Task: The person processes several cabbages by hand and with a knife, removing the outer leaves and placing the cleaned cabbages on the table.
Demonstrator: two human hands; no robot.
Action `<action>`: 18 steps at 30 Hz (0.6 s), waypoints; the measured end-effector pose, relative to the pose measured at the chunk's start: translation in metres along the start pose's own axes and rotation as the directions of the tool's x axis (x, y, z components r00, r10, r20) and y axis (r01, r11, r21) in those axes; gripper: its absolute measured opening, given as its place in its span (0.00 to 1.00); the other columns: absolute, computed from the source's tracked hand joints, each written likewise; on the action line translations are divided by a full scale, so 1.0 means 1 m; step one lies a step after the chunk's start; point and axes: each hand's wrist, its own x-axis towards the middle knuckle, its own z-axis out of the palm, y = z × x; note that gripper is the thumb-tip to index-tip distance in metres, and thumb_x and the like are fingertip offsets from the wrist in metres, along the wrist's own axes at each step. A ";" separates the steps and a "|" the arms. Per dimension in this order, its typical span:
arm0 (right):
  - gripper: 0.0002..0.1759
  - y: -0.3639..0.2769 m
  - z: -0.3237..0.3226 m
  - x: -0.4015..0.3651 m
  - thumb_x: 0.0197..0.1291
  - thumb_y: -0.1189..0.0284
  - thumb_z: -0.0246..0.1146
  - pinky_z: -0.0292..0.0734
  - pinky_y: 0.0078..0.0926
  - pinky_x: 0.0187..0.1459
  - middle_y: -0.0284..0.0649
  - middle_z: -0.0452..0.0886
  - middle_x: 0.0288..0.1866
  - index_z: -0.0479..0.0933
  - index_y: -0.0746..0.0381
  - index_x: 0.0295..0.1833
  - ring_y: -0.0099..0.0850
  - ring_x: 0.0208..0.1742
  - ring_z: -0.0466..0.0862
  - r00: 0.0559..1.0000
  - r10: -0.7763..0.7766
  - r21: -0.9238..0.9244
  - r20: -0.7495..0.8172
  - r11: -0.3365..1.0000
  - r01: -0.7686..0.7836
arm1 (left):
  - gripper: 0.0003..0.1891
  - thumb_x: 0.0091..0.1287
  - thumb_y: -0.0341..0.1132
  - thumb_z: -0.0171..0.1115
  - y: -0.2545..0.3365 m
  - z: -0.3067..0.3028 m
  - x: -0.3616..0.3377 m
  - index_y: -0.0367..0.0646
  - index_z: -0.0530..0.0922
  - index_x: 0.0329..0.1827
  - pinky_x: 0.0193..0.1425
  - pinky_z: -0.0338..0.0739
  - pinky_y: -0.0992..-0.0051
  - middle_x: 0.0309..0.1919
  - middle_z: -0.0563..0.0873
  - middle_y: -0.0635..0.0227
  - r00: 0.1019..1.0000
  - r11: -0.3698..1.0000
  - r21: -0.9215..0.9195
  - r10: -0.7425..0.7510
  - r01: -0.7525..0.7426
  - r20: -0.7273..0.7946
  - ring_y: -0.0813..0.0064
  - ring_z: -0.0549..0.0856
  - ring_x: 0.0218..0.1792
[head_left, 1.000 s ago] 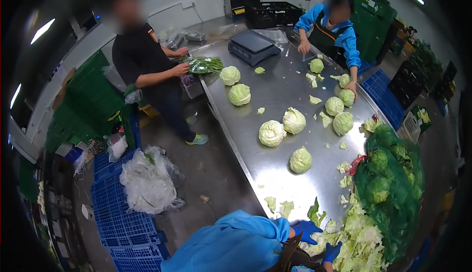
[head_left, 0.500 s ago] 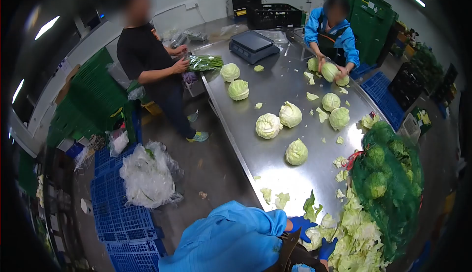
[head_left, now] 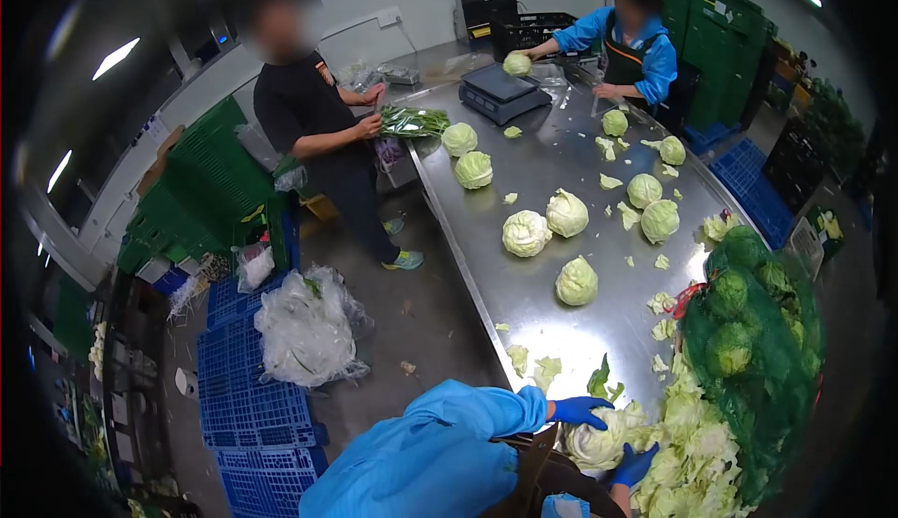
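Note:
At the near edge of the steel table (head_left: 449, 214), a pale cabbage (head_left: 595, 445) sits between my two blue-gloved hands. My left hand (head_left: 580, 411) grips its upper left side, fingers curved over the top. On the right side my right hand (head_left: 636, 465) is closed against the cabbage and its loosened outer leaves. A pile of stripped cabbage leaves (head_left: 697, 448) lies just right of my right hand. Beyond my left hand is a dark green leaf (head_left: 600, 378), with paler leaf scraps (head_left: 546, 371) beside it.
A green net sack of cabbages (head_left: 748, 368) stands at the right. Several cabbages (head_left: 576, 281) are spread over the table. A co-worker in blue (head_left: 645, 50) holds a cabbage (head_left: 516, 63) at the scale (head_left: 500, 92). Another person (head_left: 313, 116) holds bagged greens (head_left: 414, 122).
The cabbage between my hands shows more fully, and my left hand lies further over its top. The co-worker in blue has moved a cabbage from the table's right side to the scale.

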 end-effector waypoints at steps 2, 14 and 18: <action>0.46 0.026 -0.012 0.026 0.46 0.70 0.73 0.72 0.37 0.55 0.57 0.73 0.61 0.57 0.64 0.70 0.50 0.58 0.77 0.992 -0.029 -0.039 -0.123 0.999 0.025 | 0.35 0.61 0.48 0.66 -0.004 -0.001 0.002 0.47 0.65 0.69 0.66 0.66 0.72 0.59 0.77 0.62 0.994 0.983 -0.178 0.016 -0.035 -0.106 0.70 0.74 0.60; 0.33 -0.093 -0.066 0.005 0.50 0.72 0.71 0.66 0.29 0.61 0.44 0.75 0.59 0.69 0.67 0.62 0.34 0.60 0.73 0.898 -0.344 0.335 0.274 0.910 0.246 | 0.42 0.54 0.60 0.66 0.016 0.013 0.004 0.53 0.63 0.70 0.66 0.67 0.62 0.59 0.76 0.53 0.953 0.961 0.273 0.035 0.051 -0.302 0.54 0.75 0.61; 0.33 -0.078 -0.037 0.010 0.46 0.77 0.72 0.69 0.29 0.60 0.43 0.76 0.58 0.70 0.69 0.61 0.31 0.57 0.75 0.863 -0.288 0.591 0.416 0.807 -0.015 | 0.45 0.52 0.61 0.67 0.044 0.007 -0.005 0.53 0.61 0.72 0.62 0.69 0.60 0.54 0.76 0.50 0.980 0.963 0.270 0.054 -0.001 -0.189 0.52 0.77 0.56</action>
